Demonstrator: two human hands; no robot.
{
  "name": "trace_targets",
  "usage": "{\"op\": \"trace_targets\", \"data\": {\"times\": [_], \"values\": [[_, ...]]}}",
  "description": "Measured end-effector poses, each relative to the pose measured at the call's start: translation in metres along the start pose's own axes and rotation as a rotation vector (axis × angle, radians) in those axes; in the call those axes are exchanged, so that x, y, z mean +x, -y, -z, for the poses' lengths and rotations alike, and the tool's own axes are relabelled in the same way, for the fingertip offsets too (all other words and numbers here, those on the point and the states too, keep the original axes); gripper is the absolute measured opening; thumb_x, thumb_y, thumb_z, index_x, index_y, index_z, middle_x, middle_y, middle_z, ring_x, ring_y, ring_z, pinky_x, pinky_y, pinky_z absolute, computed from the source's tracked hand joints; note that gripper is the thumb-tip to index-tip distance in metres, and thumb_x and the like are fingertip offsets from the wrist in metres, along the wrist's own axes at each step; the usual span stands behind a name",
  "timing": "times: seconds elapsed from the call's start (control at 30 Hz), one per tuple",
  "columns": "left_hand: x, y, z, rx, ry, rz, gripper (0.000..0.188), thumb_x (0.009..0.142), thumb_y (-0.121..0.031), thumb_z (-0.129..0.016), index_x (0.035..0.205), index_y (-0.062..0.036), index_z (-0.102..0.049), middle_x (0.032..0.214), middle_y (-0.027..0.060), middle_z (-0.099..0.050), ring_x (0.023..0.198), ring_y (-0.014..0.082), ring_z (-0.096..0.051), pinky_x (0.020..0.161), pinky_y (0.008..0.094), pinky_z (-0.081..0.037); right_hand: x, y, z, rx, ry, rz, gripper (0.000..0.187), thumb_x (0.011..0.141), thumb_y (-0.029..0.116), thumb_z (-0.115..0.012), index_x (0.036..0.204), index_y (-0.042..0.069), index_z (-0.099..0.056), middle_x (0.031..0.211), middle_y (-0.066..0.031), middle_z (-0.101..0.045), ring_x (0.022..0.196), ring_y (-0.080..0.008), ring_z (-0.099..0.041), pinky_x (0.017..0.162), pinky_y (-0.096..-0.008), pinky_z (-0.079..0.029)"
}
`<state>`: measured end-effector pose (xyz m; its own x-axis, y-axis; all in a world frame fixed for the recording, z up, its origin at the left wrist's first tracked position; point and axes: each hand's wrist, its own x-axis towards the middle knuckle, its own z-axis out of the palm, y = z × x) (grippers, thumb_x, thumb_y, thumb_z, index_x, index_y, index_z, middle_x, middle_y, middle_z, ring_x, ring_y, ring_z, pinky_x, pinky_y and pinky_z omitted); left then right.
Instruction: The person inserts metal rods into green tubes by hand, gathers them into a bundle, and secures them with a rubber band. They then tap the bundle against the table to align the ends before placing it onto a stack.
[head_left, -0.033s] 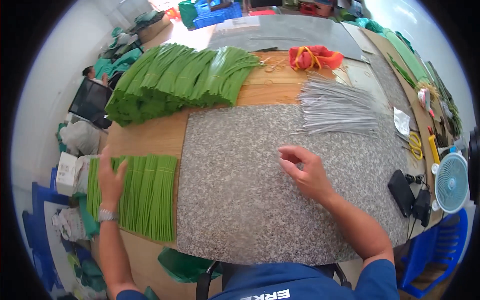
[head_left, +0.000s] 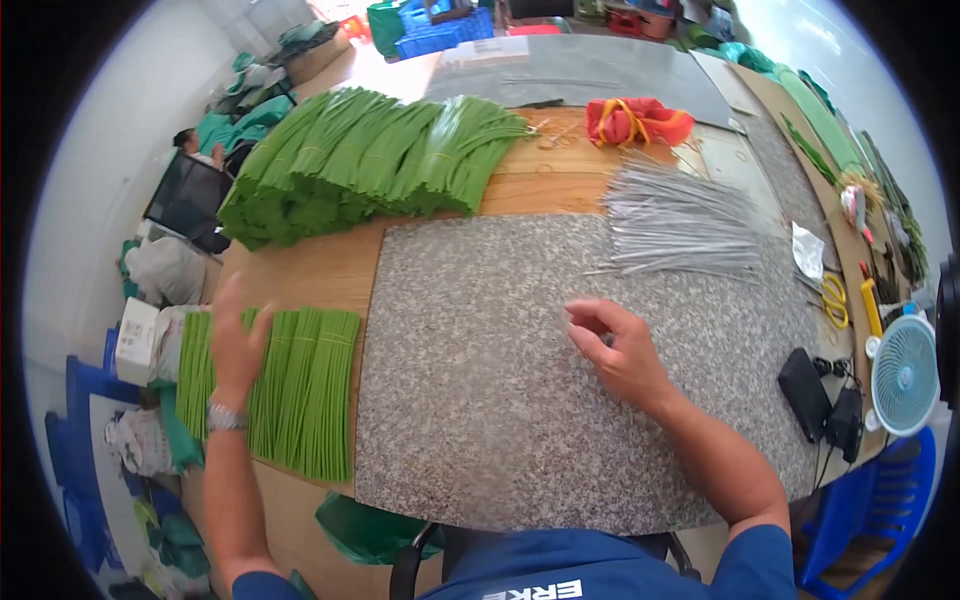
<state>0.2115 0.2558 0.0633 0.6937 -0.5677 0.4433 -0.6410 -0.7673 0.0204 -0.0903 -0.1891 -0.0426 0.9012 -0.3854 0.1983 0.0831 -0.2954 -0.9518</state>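
My left hand point(head_left: 238, 350), slightly blurred, is open with fingers stretched out and thumb apart. It is over a row of bundled thin green stems point(head_left: 305, 390) at the table's left edge and covers part of them; contact with them cannot be made out. My right hand point(head_left: 618, 350) hovers at the middle of the speckled grey stone slab point(head_left: 480, 400), fingers loosely curled, thumb tip apart from the forefinger. Nothing shows in it. Beyond it lies a spread pile of thin silvery wire-like sticks point(head_left: 680, 220).
A large heap of green stem bundles point(head_left: 370, 160) lies at the far left. Beyond are a red bag with yellow ties point(head_left: 640, 122) and loose rubber bands. On the right are yellow-handled scissors point(head_left: 834, 300), a black adapter point(head_left: 805, 390) and a small fan point(head_left: 904, 375). A person sits far left.
My left hand has shifted slightly to the right and away over the green stems. The right hand keeps its pose. The whole view has shifted a little.
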Motion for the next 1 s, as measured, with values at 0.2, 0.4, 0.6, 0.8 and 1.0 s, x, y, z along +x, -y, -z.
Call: {"op": "trace_targets", "data": {"times": [0.2,0.4,0.6,0.8,1.0], "values": [[0.138,-0.165,-0.056,-0.437,0.03,-0.068,0.075,0.097,-0.045,-0.077,0.145,0.01,-0.06,0.141,0.0302,-0.067,0.131,0.0416,-0.066,0.113,0.048,-0.051,-0.009,-0.004,0.008,-0.147,0.053,0.215,0.028,0.097,0.006,-0.075,0.125,0.005,-0.073,0.098,-0.0116,-0.074,0.083,-0.0262,-0.072,0.073,-0.0356,-0.057],[0.262,-0.219,-0.123,-0.121,0.544,0.213,0.073,0.08,-0.055,-0.08,0.108,0.0124,-0.076,0.115,0.031,-0.076,0.106,0.0419,-0.075,0.092,0.0466,-0.059,-0.004,-0.008,0.007,-0.015,0.133,0.168,0.03,0.099,0.005,-0.074,0.129,0.004,-0.071,0.102,-0.0113,-0.073,0.088,-0.0207,-0.07,0.08,-0.0326,-0.057],[0.301,-0.218,-0.15,-0.05,0.686,0.228,0.053,0.07,-0.042,-0.085,0.093,0.006,-0.081,0.091,0.0236,-0.078,0.084,0.033,-0.075,0.076,0.043,-0.059,-0.005,-0.009,0.012,-0.026,0.092,0.252,0.028,0.094,0.007,-0.074,0.123,0.004,-0.072,0.103,-0.0141,-0.074,0.089,-0.0304,-0.074,0.082,-0.0413,-0.059],[0.3,-0.201,-0.167,-0.351,0.593,0.362,0.04,0.068,-0.024,-0.085,0.088,0.0095,-0.079,0.083,0.0181,-0.078,0.071,0.0238,-0.074,0.067,0.0394,-0.058,-0.005,-0.013,0.01,-0.044,0.081,0.281,0.027,0.095,0.007,-0.074,0.122,0.004,-0.072,0.103,-0.0145,-0.074,0.09,-0.0314,-0.073,0.083,-0.0416,-0.058],[0.312,-0.197,-0.151,-0.987,0.723,0.567,0.016,0.084,-0.002,-0.076,0.095,0.0097,-0.073,0.089,0.0197,-0.078,0.072,0.0314,-0.079,0.065,0.0454,-0.068,-0.004,-0.012,0.01,-0.031,0.092,0.25,0.028,0.094,0.008,-0.074,0.122,0.004,-0.072,0.104,-0.0141,-0.074,0.09,-0.0328,-0.072,0.083,-0.0422,-0.057]]}}
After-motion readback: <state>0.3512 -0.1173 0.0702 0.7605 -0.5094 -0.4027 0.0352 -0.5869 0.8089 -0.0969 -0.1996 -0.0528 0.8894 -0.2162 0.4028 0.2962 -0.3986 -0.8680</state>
